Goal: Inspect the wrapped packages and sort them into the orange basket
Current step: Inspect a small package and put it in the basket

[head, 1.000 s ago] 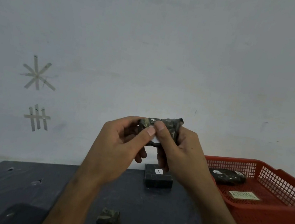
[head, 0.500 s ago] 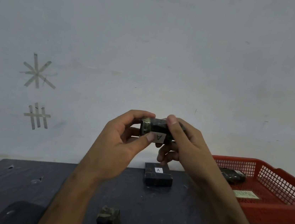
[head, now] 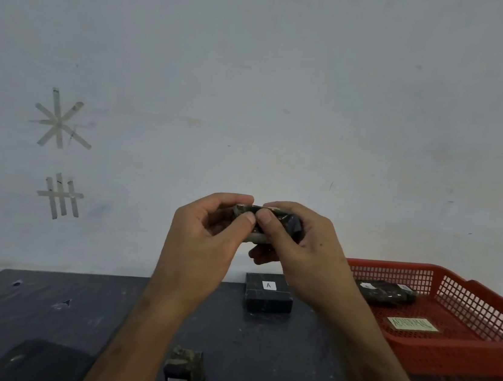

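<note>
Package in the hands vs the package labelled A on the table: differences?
The held package is up in the air, pinched by the left hand and right hand; the A package lies flat on the table, untouched. Its label faces up; the held one's is hidden. Both are dark-wrapped.

Both the left hand [head: 202, 241] and the right hand [head: 303, 250] pinch a small dark camouflage-wrapped package [head: 272, 219] held up in front of the pale wall, thumbs meeting on its near face. Below, on the dark tabletop [head: 39, 306], lie a black rectangular package labelled "A" [head: 267, 293] and a small upright camouflage-wrapped package [head: 183, 372]. At right stands the orange plastic mesh basket [head: 460, 358], holding another dark wrapped package [head: 386, 291] and a pale label.
</note>
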The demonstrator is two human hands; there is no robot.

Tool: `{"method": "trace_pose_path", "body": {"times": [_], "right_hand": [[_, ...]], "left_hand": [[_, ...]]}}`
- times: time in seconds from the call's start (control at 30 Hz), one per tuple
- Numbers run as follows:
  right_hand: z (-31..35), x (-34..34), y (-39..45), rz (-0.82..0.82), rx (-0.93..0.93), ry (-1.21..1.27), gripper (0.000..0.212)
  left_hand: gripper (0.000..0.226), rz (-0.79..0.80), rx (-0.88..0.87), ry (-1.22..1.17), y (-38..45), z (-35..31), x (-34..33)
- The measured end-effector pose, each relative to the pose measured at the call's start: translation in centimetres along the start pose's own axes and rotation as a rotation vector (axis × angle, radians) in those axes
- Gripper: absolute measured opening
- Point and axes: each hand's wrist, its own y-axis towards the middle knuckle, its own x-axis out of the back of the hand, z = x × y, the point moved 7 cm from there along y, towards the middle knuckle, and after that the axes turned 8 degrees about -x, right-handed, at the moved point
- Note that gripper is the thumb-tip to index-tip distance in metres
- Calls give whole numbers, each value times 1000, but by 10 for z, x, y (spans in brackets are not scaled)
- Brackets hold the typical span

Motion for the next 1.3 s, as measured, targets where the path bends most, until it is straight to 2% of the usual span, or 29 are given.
{"method": "trace_pose_path", "body": {"times": [0.1, 0.2, 0.37, 0.47, 0.53, 0.6, 0.67, 0.87, 1.07, 1.2, 1.3], "right_hand": [[0, 0, 0, -43, 38, -24, 20], [-1, 3, 1, -20, 22, 7, 22], [-2, 5, 0, 100, -92, 99, 50], [-3, 4, -2, 162, -168, 187, 41], [-3, 5, 0, 142, -130, 187, 28], [-1, 7, 1, 125, -72, 153, 19], [0, 7, 2, 117, -41, 123, 20], [1, 5, 1, 29, 17, 11, 23], [-1, 8, 0, -94, 88, -63, 11], [0, 6, -1, -111, 106, -79, 21], [-1, 5, 1, -14, 7, -8, 43]], "left_hand": [[16, -22, -6, 19, -1, 2, -1], [18, 11, 4, 5, 1, 2, 0], [34, 203, -68, -94, 4, -6, -1], [45, 283, -130, -49, 4, -7, -1], [51, 303, -85, -84, 5, -3, 0], [56, 291, -7, -143, 4, 1, -1], [51, 229, 23, -148, 5, 2, 2], [27, 117, -18, -4, 2, 0, 0], [25, -4, -29, 105, -2, 6, -7], [28, 44, -41, 58, 1, 5, -4], [35, 129, -90, -38, 4, -2, -2]]}}
